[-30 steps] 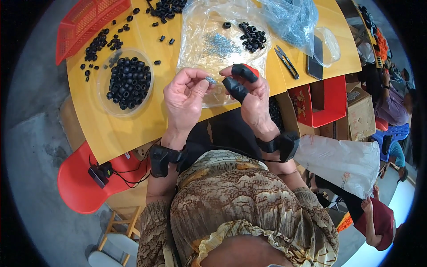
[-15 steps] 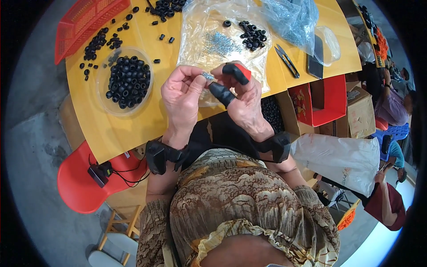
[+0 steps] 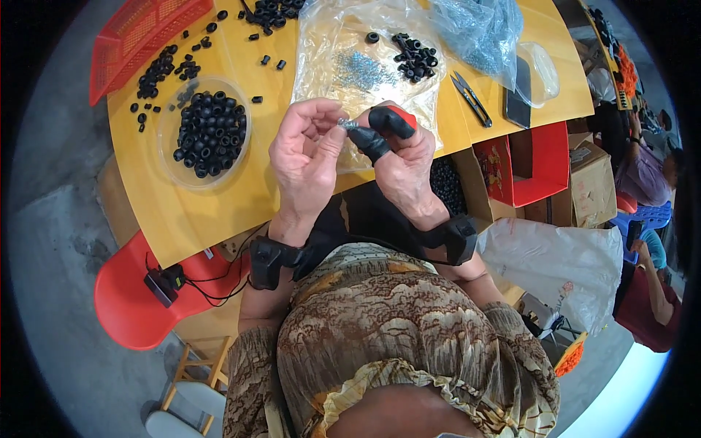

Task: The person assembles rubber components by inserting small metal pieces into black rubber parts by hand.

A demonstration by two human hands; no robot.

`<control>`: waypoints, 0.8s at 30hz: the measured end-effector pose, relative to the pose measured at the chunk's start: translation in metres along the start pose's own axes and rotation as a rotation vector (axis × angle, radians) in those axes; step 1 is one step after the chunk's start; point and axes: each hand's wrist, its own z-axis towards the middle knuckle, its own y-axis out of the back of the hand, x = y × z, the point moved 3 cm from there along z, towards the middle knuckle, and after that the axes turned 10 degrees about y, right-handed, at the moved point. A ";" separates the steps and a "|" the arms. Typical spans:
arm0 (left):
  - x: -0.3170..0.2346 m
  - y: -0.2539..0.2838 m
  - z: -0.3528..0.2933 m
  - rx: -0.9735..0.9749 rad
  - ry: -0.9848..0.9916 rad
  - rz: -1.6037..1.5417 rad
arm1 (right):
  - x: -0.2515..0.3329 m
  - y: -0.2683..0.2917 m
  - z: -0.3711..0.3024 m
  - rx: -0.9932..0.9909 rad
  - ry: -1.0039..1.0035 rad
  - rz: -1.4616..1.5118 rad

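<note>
My left hand (image 3: pixel 305 160) and my right hand (image 3: pixel 404 164) meet over the near edge of a clear plastic bag (image 3: pixel 310 69). Small silvery metal pieces (image 3: pixel 347 124), which look like little springs, are pinched between their fingertips. Black covers wrap the thumb and index finger of my right hand, the index one partly red. How the pieces are shared between the hands is too small to make out. On the bag lie a scatter of similar silvery pieces (image 3: pixel 361 71) and a small heap of black cord-stopper-like parts (image 3: pixel 416 58).
To the left stands a clear round tub (image 3: pixel 166 157) of black parts, with a red basket (image 3: pixel 131 44) behind. At right are thread snips (image 3: pixel 472 98), a dark phone (image 3: pixel 518 95), a clear lid (image 3: pixel 542 77) and a bluish bag (image 3: pixel 482 36). Boxes (image 3: pixel 591 182) and other people are beyond.
My left hand has shifted slightly right and its fingers have lifted. The right thumb now presses against the silvery pieces. At far right, a person in dark red has moved away from the white sack.
</note>
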 end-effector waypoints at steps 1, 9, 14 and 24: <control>-0.002 0.001 0.001 0.034 -0.051 0.092 | 0.001 0.000 0.001 0.026 0.044 -0.020; 0.003 0.001 -0.005 0.088 0.038 0.217 | 0.006 0.006 -0.001 0.002 0.044 -0.040; -0.010 -0.010 -0.002 0.083 -0.123 0.276 | 0.007 0.008 0.000 -0.030 0.119 -0.010; -0.003 -0.007 -0.005 0.088 0.035 0.213 | 0.017 0.008 0.003 0.009 0.419 -0.349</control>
